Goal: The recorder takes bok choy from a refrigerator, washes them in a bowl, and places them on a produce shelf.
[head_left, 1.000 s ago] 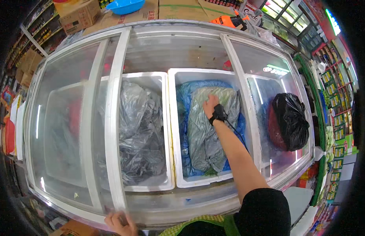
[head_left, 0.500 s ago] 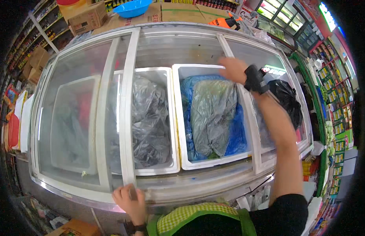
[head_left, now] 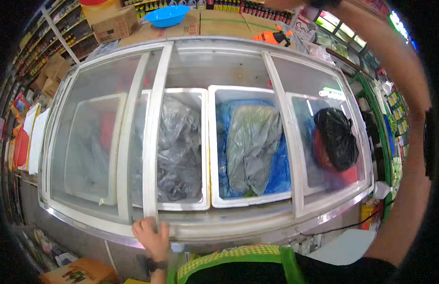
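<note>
At the near rim of the chest freezer (head_left: 257, 227), my left hand (head_left: 151, 234) rests with its fingers curled over the lower end of the white frame of the left sliding lid (head_left: 151, 142); it holds nothing else. A second ago it sat lower and further left on that rim, and half a second ago just below the same frame, so it has crept up to the lid's edge. My right hand has changed more: a second ago it lay flat on the grey bag (head_left: 252, 142) in the blue-lined white tub (head_left: 214, 142), half a second ago it was lifting past the right lid (head_left: 323, 142), and now only the forearm (head_left: 408, 142) arcs up the right side, the hand itself out of view, so I cannot tell whether it is wide or closed. The grey bag lies in its tub in the open middle gap, untouched. Left of it, another tub holds a clear crumpled bag (head_left: 179, 146); a black bag (head_left: 337, 137) sits under the right lid. I judge the reach into the freezer finished, empty-handed.
</note>
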`<state>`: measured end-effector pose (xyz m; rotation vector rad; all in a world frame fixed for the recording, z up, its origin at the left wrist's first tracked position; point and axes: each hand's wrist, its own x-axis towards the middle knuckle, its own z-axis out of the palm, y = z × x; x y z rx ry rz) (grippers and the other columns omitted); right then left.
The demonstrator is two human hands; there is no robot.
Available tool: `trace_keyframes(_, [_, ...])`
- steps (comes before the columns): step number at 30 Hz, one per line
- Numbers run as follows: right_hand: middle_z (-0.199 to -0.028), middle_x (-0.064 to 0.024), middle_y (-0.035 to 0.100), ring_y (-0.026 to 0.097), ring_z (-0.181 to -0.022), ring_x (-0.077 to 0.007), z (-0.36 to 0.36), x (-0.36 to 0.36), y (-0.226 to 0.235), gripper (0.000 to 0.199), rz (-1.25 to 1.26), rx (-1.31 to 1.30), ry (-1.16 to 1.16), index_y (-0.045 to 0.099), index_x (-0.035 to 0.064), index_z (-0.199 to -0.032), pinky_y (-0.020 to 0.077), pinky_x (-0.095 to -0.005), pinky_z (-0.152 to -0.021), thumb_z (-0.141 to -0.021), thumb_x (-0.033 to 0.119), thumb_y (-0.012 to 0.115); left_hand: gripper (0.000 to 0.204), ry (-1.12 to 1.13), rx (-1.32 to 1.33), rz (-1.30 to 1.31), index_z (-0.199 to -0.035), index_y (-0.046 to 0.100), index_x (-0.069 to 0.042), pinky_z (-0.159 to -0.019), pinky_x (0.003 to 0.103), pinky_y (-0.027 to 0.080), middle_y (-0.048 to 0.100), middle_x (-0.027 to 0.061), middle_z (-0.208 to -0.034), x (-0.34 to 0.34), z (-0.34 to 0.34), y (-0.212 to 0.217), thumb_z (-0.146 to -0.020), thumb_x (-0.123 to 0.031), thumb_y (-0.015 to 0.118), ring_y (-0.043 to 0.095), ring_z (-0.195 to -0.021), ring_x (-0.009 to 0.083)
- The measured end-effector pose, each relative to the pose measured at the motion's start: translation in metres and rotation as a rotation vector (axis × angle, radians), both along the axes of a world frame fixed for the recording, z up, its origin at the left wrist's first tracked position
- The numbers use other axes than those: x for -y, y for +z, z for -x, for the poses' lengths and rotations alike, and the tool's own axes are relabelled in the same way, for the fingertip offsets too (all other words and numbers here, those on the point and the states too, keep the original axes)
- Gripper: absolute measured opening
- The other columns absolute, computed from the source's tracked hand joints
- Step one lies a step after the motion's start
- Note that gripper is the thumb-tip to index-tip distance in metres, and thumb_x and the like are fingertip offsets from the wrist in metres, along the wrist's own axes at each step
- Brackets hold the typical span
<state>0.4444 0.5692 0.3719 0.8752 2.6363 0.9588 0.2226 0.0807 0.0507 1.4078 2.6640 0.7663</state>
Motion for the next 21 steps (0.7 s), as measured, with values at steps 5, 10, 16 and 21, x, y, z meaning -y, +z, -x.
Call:
trace_keyframes(5, [-0.09,-0.0174,0.063,0.062,-0.085,-0.0324,0.019,-0.072,-0.107,0.03,0.208,-0.321,-0.046,0.061,0.0062,-0.1,0.0491,-0.0422,-0.075,-0.081,0.028,0.054,0.04,0.02,0.026,0.063,-0.095,0.053,-0.003,-0.088,0.049,0.033,0.048,0.0177,-0.096,-0.003,0.0,0.001,-0.062,-0.018,0.07,0.044,-0.099,0.0375])
trace_keyframes(10, [-0.091,-0.0184,0.063,0.062,-0.085,-0.0332,0.049,-0.153,-0.291,0.031,0.454,-0.606,-0.205,0.061,0.0052,-0.099,0.0488,-0.043,-0.076,-0.084,0.029,0.048,0.042,-0.012,-0.06,0.087,-0.104,0.052,0.0,-0.079,0.052,0.035,0.047,0.0231,-0.099,-0.008,0.002,0.009,-0.075,-0.025,0.069,0.043,-0.091,0.0412])
trace_keyframes(16, [-0.091,-0.0195,0.064,0.062,-0.085,-0.0343,0.035,-0.203,-0.473,0.034,0.514,-0.807,-0.467,0.061,0.0041,-0.097,0.0485,-0.044,-0.076,-0.088,0.03,0.042,0.041,0.05,-0.012,0.097,-0.108,0.05,-0.003,-0.062,0.036,0.041,0.043,0.0184,-0.11,0.001,0.003,-0.004,-0.072,-0.006,0.07,0.047,-0.073,0.0248])
trace_keyframes(21, [-0.104,-0.0223,0.06,0.059,-0.096,-0.0362,-0.01,-0.222,-0.534,0.047,0.502,-0.581,-0.557,0.061,0.0024,-0.1,0.0452,-0.0459,-0.083,-0.09,0.039,0.032,0.039,0.02,0.033,0.147,-0.11,0.047,-0.004,-0.052,0.027,0.037,0.036,0.0126,-0.109,0.016,0.007,-0.016,-0.077,-0.007,0.069,0.041,-0.06,0.0144])
